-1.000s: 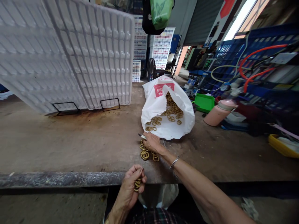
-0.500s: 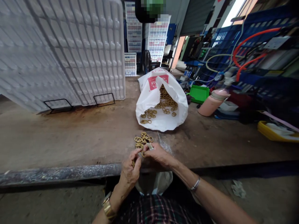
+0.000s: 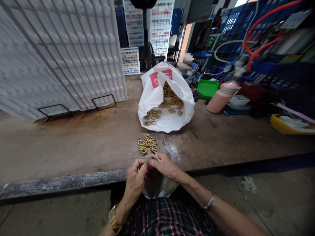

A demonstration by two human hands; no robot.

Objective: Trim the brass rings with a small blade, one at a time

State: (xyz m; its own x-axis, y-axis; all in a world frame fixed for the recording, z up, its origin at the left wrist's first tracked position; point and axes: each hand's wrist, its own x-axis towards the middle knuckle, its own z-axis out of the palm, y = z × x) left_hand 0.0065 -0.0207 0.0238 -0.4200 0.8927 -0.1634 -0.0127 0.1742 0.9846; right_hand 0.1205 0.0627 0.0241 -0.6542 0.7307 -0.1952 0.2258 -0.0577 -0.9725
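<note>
My left hand (image 3: 136,177) is closed, with a brass-coloured ring (image 3: 138,169) partly showing between its fingers. My right hand (image 3: 166,166) is closed round a short pale tool (image 3: 156,158) with a dark pointed tip; its exact kind is unclear. The fingertips of both hands meet over the table's front edge, and whatever lies between them is too small to make out. Just beyond them is a small loose pile of brass-coloured rings (image 3: 148,143) on the brown table (image 3: 98,144). Behind it, a white plastic sack (image 3: 169,123) lies with its mouth facing me and many more rings inside.
Ribbed white panels (image 3: 81,49) stand at the left on black wire supports (image 3: 104,101). At the right are a green tray (image 3: 208,89), a pink bottle (image 3: 220,100) and a yellow tray (image 3: 290,127). Stacked white crates (image 3: 159,32) and a fan (image 3: 149,55) stand behind.
Both hands have drawn back from the ring pile toward the table edge, fingertips now together. The ring seen at my right fingertips is no longer distinguishable. The view has tilted slightly down.
</note>
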